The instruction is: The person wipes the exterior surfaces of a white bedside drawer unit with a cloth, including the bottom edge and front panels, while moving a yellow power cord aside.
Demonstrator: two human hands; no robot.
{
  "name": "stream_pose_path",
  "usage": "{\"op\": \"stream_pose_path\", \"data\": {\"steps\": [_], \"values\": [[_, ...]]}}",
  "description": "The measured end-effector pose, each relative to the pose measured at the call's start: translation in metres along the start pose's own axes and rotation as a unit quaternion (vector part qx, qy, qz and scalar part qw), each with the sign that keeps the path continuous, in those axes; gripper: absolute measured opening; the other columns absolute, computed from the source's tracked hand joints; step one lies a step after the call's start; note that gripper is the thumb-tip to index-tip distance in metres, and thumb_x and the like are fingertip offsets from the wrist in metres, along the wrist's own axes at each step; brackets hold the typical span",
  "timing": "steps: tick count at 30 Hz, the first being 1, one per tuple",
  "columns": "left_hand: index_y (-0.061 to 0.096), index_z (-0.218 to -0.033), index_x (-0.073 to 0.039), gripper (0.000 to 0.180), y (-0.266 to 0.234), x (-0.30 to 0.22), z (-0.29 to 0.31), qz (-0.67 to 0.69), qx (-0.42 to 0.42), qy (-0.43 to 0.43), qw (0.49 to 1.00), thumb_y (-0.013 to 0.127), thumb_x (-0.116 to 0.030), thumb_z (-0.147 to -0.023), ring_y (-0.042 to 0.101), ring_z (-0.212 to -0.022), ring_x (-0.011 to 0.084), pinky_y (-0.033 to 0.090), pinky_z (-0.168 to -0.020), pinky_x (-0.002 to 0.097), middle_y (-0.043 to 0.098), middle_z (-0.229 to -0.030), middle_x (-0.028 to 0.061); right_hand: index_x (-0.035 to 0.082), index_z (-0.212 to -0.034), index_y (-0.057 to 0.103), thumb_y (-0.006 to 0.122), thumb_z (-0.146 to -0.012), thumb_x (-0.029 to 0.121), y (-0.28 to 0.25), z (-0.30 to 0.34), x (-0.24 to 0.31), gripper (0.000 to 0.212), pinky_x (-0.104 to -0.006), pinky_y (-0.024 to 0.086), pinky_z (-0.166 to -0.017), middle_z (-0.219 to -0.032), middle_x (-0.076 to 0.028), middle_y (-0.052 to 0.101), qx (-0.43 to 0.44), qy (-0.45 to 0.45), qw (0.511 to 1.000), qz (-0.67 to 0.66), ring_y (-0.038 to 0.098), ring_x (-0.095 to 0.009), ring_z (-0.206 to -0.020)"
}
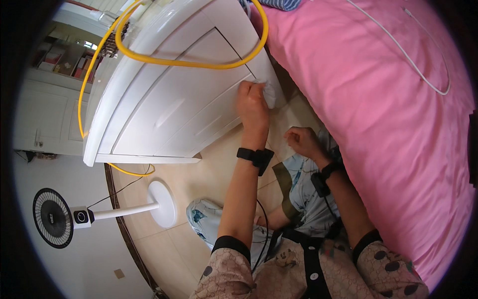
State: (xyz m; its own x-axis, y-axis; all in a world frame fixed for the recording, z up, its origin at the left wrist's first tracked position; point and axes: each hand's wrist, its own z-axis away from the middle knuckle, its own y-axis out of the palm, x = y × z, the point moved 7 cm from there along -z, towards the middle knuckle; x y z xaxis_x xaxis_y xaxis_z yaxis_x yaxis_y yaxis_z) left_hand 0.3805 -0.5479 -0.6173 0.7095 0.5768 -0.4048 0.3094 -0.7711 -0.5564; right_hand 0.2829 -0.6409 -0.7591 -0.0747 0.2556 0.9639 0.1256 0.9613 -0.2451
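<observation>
Left arm [240,204] reaches from near to far, almost straight. Left hand [253,105] is the farther of the two, back of hand showing, fingers bent in a closed grip. Right forearm [347,200] angles far and left; right hand [301,141] is loosely fisted, well apart from the left.

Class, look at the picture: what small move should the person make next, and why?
Probably slide the left hand a little along the white cabinet with the white cloth against its surface: the hand appears to grip the cloth right at the cabinet's front, while the right hand is curled, apart from the cabinet.
</observation>
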Motion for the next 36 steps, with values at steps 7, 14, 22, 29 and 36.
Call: {"op": "stream_pose_path", "data": {"steps": [7, 14, 22, 29, 36], "values": [[0.063, -0.084, 0.001, 0.007, -0.012, 0.011, 0.021, 0.091, 0.103, -0.126, 0.982, 0.06, 0.0, -0.077, 0.057, -0.067, 0.0263, 0.046, -0.061, 0.0337, 0.058, -0.078, 0.0152, -0.001, -0.084, 0.061, 0.058, -0.084, 0.013, 0.003, -0.004, -0.029, 0.014, -0.0253, 0.042, -0.056, -0.07, -0.003, 0.057, 0.027, 0.035, 0.992, -0.118, 0.05, -0.008, -0.063], [0.061, -0.104, 0.001, 0.021, -0.036, 0.025, 0.042, 0.274, 0.211, -0.27, 0.899, 0.055, -0.01, -0.086, 0.064, -0.074, 0.0239, 0.05, -0.068, 0.0305, 0.064, -0.086, 0.018, -0.002, -0.103, 0.058, 0.058, -0.086, 0.015, -0.007, -0.049, 0.091, 0.024, -0.024, 0.045, -0.062, -0.088, -0.003, 0.061, -0.021, -0.054, 0.981, -0.188, 0.055, -0.008, -0.075], [0.056, -0.115, -0.001, 0.034, -0.138, 0.1, 0.138, 0.304, 0.164, -0.482, 0.805, 0.051, -0.025, -0.092, 0.06, -0.093, 0.0162, 0.049, -0.078, 0.0269, 0.062, -0.106, 0.0078, 0.003, -0.096, 0.059, 0.056, -0.088, 0.019, -0.028, -0.102, 0.124, 0.018, -0.0202, 0.046, -0.049, -0.083, -0.003, 0.062, -0.08, -0.003, 0.966, -0.246, 0.056, -0.007, -0.066], [0.054, -0.116, 0.0, 0.037, -0.134, 0.131, 0.247, 0.431, 0.081, -0.614, 0.656, 0.053, -0.027, -0.092, 0.059, -0.095, 0.0182, 0.05, -0.078, 0.0289, 0.06, -0.11, 0.0107, 0.002, -0.096, 0.058, 0.057, -0.087, 0.017, -0.011, -0.108, 0.106, 0.018, -0.0223, 0.051, -0.051, -0.086, -0.005, 0.062, -0.118, 0.045, 0.96, -0.249, 0.059, -0.01, -0.07], [0.053, -0.117, 0.001, 0.038, -0.108, 0.138, 0.263, 0.521, 0.031, -0.629, 0.576, 0.053, -0.028, -0.091, 0.059, -0.095, 0.02, 0.05, -0.082, 0.0332, 0.06, -0.108, 0.0106, 0.002, -0.099, 0.055, 0.058, -0.087, 0.018, -0.02, -0.116, 0.1, 0.02, -0.0251, 0.054, -0.054, -0.088, -0.007, 0.062, -0.115, 0.037, 0.956, -0.268, 0.059, -0.012, -0.071]]}}
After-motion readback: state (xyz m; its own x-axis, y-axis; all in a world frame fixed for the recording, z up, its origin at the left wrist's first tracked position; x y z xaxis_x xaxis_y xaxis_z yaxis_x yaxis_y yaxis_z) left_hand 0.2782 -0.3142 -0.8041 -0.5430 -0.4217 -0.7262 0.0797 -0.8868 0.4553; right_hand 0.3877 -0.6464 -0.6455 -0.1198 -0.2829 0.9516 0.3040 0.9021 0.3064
